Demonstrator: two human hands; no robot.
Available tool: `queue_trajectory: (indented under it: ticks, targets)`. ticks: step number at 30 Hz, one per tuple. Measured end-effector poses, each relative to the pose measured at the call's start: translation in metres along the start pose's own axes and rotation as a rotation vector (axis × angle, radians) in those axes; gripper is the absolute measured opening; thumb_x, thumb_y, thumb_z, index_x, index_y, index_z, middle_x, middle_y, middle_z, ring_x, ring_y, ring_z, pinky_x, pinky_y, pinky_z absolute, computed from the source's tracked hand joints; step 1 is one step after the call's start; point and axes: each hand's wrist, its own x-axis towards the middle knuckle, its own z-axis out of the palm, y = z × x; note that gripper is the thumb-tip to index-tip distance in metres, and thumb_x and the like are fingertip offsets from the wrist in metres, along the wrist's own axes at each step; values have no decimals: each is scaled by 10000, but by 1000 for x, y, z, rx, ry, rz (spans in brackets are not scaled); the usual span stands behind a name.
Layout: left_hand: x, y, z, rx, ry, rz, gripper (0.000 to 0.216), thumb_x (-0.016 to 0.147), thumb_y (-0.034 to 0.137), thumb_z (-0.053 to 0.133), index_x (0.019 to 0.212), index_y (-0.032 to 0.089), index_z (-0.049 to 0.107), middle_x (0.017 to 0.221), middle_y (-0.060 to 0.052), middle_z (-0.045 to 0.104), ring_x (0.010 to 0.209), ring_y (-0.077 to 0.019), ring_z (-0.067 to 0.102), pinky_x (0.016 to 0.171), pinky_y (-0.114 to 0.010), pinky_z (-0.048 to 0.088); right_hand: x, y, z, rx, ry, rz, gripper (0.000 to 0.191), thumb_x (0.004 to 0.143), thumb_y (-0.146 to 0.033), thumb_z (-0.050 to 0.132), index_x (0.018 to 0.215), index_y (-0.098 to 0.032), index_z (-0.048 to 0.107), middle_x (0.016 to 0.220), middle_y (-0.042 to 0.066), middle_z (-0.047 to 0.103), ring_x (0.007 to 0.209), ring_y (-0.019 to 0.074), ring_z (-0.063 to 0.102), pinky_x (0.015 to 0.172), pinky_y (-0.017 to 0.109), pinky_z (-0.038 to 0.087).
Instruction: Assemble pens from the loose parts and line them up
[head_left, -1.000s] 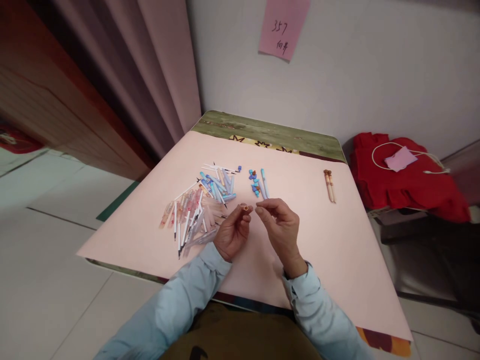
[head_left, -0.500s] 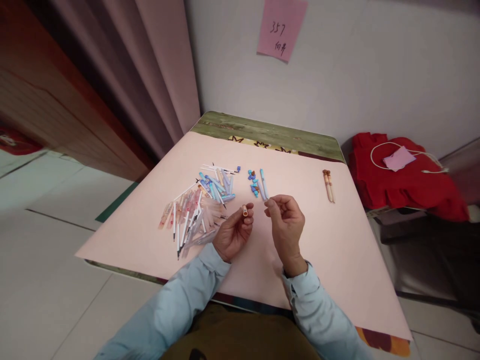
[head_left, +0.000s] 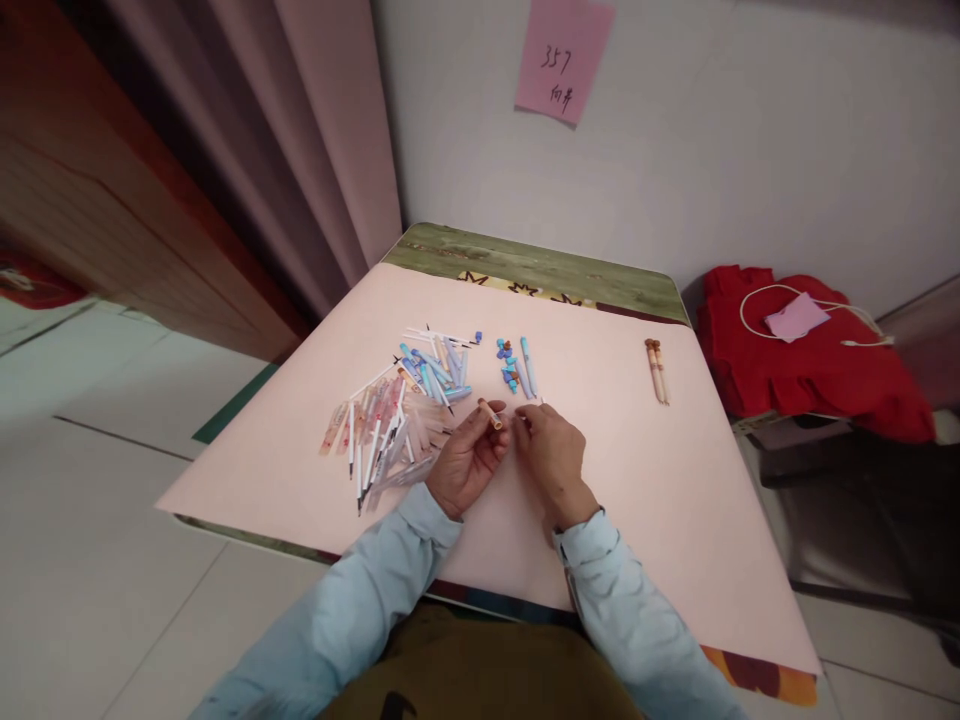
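My left hand (head_left: 463,468) is closed around a short tan pen barrel (head_left: 491,414), tilted, with one end pointing toward my right hand. Just to its right, my right hand (head_left: 558,462) has thumb and fingers pinched together; what they hold, if anything, is too small to make out. Left of my hands lie clear and pinkish pen barrels (head_left: 375,400), white refills (head_left: 352,440) with dark tips, and blue and lilac barrels (head_left: 435,370) in a loose pile. Beyond my hands are small blue and brown caps (head_left: 508,368) and two blue-lilac barrels (head_left: 529,366).
Two tan pens with brown tops (head_left: 657,372) lie side by side at the right of the pink-covered table (head_left: 645,530). A small blue cap (head_left: 478,337) sits near the back. To the right, a red cloth (head_left: 817,370) covers a seat, with a white cord and pink paper on it.
My right hand has moved left and turned, its pinched fingers now close to my left hand. The tan barrel in my left hand has tilted so more of its side shows.
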Motion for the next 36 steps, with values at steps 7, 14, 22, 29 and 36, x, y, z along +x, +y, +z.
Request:
queue_trajectory:
  ticks: [7,14,22,29,36]
  targets:
    - [8,-6,0,458,94,377,217,846,307,693,987,145,663,770,-14,632,616,-81,570,560,-173,456,-6,-7,-1,1036,-142,198,404,957,-536,443,880,-183,622,706,33,673,556,146,622,525,251,489]
    - [8,-6,-10,1350,126,793,162,905,281,592,977,181,698,922,-63,684,850,-171,620,794,-298,476,-5,-11,18,1515,-345,381,383,862,-523,609,856,-145,668,658,17,650,513,94,574,456,181,476]
    - [8,-3,-5,1015,191,717,163,865,274,640,986,180,694,911,-47,692,826,-149,635,773,-266,487,-1,-10,11,1632,-373,427,204,775,-333,734,823,-137,703,697,21,686,576,88,617,560,186,538]
    - [14,1,-3,474,178,435,216,767,305,751,861,140,650,642,41,557,494,-39,440,445,-161,308,1,-10,6,1595,-361,455,214,701,-282,813,814,-145,694,692,15,705,580,86,637,603,197,569]
    - [16,5,-3,275,144,347,259,725,298,790,836,122,636,842,-26,661,525,-20,452,397,-141,257,0,-11,-7,1570,-294,419,293,642,-331,846,815,-145,700,700,25,720,578,83,644,571,177,558]
